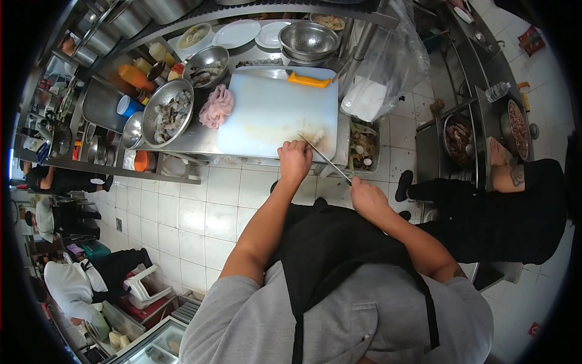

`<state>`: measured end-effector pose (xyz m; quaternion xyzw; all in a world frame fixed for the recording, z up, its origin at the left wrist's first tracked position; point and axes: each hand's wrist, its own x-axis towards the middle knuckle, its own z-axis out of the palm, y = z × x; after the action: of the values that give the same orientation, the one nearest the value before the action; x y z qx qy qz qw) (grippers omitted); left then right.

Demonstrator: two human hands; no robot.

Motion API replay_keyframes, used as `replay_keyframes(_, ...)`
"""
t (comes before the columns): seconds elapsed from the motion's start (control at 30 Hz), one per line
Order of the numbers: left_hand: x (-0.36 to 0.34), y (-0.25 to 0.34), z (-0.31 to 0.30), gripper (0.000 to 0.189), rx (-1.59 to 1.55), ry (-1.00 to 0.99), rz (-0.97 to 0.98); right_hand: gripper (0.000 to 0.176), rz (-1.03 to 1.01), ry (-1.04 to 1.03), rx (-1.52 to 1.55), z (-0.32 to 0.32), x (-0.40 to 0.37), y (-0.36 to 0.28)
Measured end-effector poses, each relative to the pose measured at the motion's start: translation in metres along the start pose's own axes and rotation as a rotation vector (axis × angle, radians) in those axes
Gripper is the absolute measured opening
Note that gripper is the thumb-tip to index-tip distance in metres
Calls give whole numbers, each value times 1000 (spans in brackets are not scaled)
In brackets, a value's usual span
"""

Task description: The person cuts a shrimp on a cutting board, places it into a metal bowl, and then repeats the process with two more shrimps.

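Note:
A white cutting board (267,109) lies on the steel counter. My right hand (368,197) is closed round the handle of a knife (327,159), whose blade reaches up and left over the board's front edge. Small pale pieces of food (316,137) lie beside the blade tip. My left hand (295,159) rests at the board's front edge, left of the blade, its fingers curled together; what they hold, if anything, is hidden. A yellow-handled knife (309,80) lies along the board's far edge. A pink cloth (216,107) touches the board's left side.
Left of the board are a colander of shrimp (173,114), a smaller bowl of shrimp (206,65) and bottles. Metal colanders (309,41) and plates (237,34) stand behind. A scrap bin (364,148) is below right. A person (509,206) works at the right; others are at left.

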<state>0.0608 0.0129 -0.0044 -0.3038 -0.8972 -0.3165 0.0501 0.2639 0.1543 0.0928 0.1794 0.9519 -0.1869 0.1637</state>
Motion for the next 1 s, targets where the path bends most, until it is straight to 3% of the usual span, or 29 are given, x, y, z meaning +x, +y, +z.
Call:
replay_keyframes(0.13,1,8,-9,18,65,-71,-46,23,66,8,20,-11,9,-2)
replay_keyframes(0.23,2,15,-8,21,103,-73,-81,23,-12,120,-7,-13,23,12)
replay_keyframes(0.4,10,9,4,23,95,-33,6,21,18,71,-55,-16,22,17)
replay_keyframes(0.7,4,8,9,23,63,-7,-111,20,67,38,-19,-12,12,12)
replay_keyframes(0.9,-4,-9,-2,25,-77,71,-59,21,36,63,14,-15,12,11)
replay_keyframes(1.0,-8,-18,-9,22,-84,-29,-41,21,8,32,34,-15,12,-3)
